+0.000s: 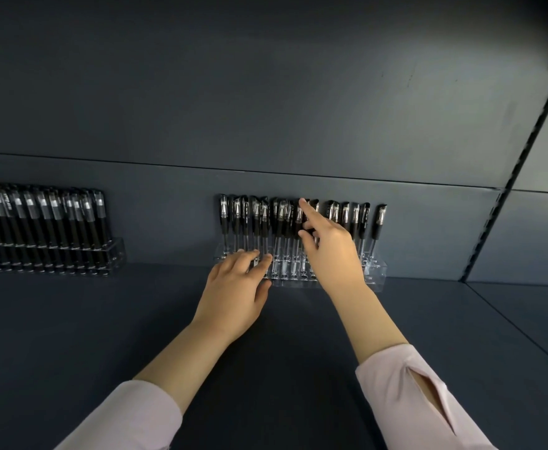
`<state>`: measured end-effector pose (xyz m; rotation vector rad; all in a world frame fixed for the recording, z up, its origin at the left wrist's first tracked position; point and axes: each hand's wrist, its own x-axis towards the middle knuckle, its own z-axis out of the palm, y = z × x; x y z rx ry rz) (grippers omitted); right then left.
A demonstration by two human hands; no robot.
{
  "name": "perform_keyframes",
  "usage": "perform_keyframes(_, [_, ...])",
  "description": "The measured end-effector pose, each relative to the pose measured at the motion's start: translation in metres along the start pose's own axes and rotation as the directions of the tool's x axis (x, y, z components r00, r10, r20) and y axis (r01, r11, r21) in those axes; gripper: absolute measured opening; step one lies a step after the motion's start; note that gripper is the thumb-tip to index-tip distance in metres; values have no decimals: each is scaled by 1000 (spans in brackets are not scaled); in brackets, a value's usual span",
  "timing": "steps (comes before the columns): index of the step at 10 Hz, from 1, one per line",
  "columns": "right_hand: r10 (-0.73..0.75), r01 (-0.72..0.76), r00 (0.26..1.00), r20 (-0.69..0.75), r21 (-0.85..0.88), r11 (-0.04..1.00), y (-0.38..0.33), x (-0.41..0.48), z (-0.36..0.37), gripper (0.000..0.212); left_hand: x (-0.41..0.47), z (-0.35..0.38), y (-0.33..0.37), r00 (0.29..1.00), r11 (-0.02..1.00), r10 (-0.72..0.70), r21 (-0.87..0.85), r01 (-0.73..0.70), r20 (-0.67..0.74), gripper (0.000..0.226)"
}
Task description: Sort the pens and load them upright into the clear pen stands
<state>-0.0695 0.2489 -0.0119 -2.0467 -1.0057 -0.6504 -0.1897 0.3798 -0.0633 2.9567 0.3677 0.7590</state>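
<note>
On the shelf (136, 319), left hand (233, 287) steadies the stand (374, 276) (grip open); right hand (331, 251) pinches a pen (307, 219).

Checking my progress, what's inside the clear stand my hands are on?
The clear acrylic pen stand holds a row of upright black-capped pens. The left hand and right hand cover several slots.

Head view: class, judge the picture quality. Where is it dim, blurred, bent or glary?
Head view: dim overall, with the top right corner nearly black; the left stand's pens are smeared by blur; the wide lens bends the shelf edge and tilts the upright rail; pale glints on the middle stand make its clear edges hard to trace.
</note>
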Motion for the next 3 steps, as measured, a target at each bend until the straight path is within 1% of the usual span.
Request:
perform_keyframes(1, [12, -11, 1000, -16, 57, 998, 6, 3, 2, 51, 2, -1, -3, 1000, 1000, -6, -17, 6, -4, 50])
perform_keyframes(2, [80, -83, 996, 31, 117, 990, 1, 0, -3, 54, 0, 1, -2, 1000, 997, -15, -82, 16, 15, 51])
perform_keyframes(3, [207, -210, 977, 39, 284, 936, -1, 7, -32, 50, 4, -16, -9, 995, 951, -30, -304, 58, 95, 53])
